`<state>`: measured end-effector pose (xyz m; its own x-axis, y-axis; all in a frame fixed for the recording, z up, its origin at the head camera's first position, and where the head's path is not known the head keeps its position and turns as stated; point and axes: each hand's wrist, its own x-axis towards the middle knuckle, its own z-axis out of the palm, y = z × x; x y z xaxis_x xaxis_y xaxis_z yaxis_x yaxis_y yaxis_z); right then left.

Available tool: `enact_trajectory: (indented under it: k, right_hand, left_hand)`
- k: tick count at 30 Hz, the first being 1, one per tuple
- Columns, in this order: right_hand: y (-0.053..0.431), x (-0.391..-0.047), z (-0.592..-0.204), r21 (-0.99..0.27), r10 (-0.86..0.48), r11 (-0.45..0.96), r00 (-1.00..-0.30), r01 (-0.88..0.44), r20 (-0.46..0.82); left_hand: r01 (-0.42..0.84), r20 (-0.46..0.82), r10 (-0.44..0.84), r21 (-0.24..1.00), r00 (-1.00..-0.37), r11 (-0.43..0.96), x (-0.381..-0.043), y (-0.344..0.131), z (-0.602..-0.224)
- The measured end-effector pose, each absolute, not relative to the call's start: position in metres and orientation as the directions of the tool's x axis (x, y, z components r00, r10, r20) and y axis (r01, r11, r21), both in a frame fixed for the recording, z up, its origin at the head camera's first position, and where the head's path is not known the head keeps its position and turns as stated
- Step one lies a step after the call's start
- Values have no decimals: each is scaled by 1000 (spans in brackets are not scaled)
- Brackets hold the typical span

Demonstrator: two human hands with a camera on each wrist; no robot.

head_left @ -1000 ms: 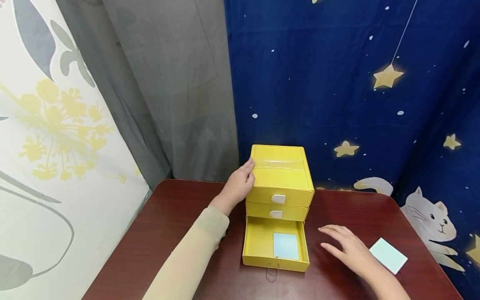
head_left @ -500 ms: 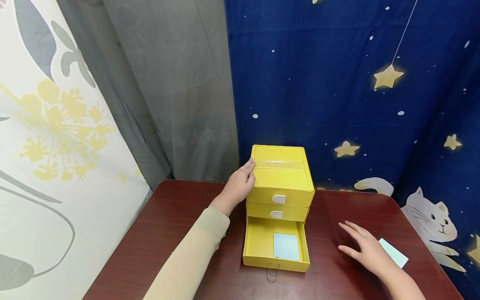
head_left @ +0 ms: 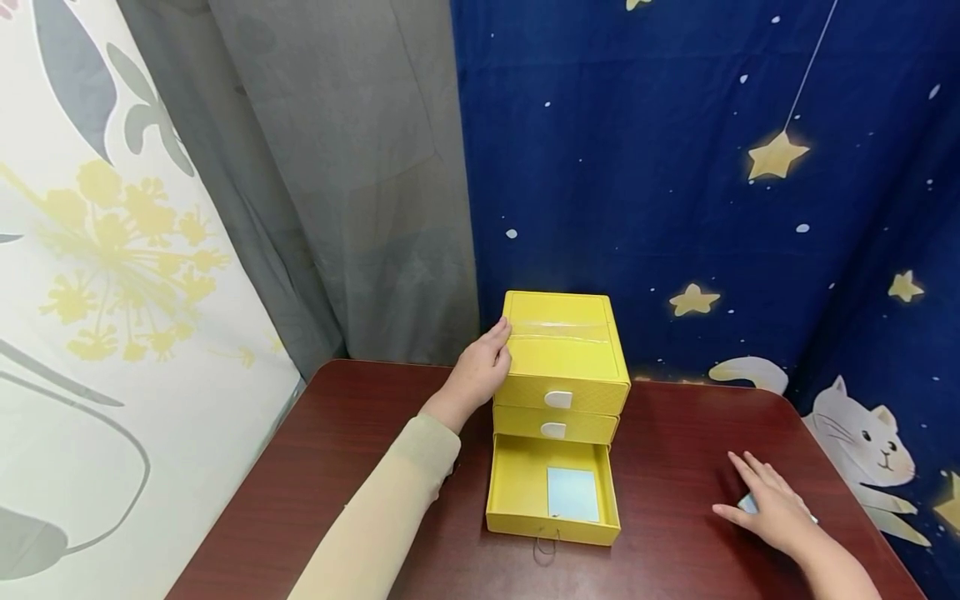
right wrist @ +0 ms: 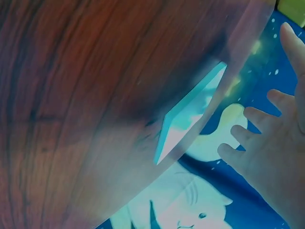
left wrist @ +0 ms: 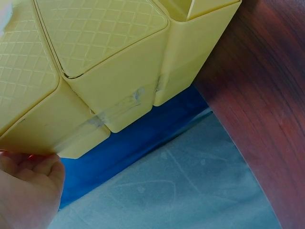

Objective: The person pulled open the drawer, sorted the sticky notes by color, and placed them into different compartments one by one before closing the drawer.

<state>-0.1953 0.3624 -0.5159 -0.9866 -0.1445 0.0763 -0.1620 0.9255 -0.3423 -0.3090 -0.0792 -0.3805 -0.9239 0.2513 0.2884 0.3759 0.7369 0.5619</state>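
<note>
A yellow three-tier drawer unit (head_left: pixel 566 354) stands on the table, its bottom drawer (head_left: pixel 517 483) pulled out. Inside that drawer lies a flat light blue square (head_left: pixel 572 493). My left hand (head_left: pixel 476 368) rests against the unit's upper left side; in the left wrist view its fingers (left wrist: pixel 45 167) touch the box near the top, fingertips partly hidden. Off to the right, my right hand (head_left: pixel 772 504) hovers with fingers spread over a pale blue-green square note pad (right wrist: pixel 190 112), mostly covered by the hand in the head view. Nothing is between the right fingers.
The dark red-brown table (head_left: pixel 352 433) ends close behind the unit. Grey curtain (head_left: pixel 375 167) and blue star-patterned curtain (head_left: pixel 637 167) hang behind it. White tabs (head_left: pixel 557 399) mark the two upper drawers, and a thin loop (head_left: pixel 546 546) hangs from the bottom drawer's front.
My right hand has moved right, away from the open drawer and over the note pad, hiding most of it. The left hand and the drawer unit have stayed put.
</note>
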Motion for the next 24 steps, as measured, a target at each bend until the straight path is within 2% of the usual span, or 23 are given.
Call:
enact_trajectory:
  k: [6,13,20,24]
  right_hand:
    - [383,-195,-521,-371,-103,924,-995,-99,9]
    - [398,-195,-521,-333,-79,941,-995,-54,-63]
    - [408,-199,-520,-332,-35,943,-981,30,-188]
    - [414,-200,-524,-300,-26,953,-982,33,-189]
  left_hand:
    - [377,290,251,565,-923,734,-309,-79,-381]
    - [379,291,252,572,-923,727,-308,-80,-379]
    - [377,292,248,573,-924,728,-308,-80,-380]
    - [377,293,248,574,-923,727,-308,-79,-380]
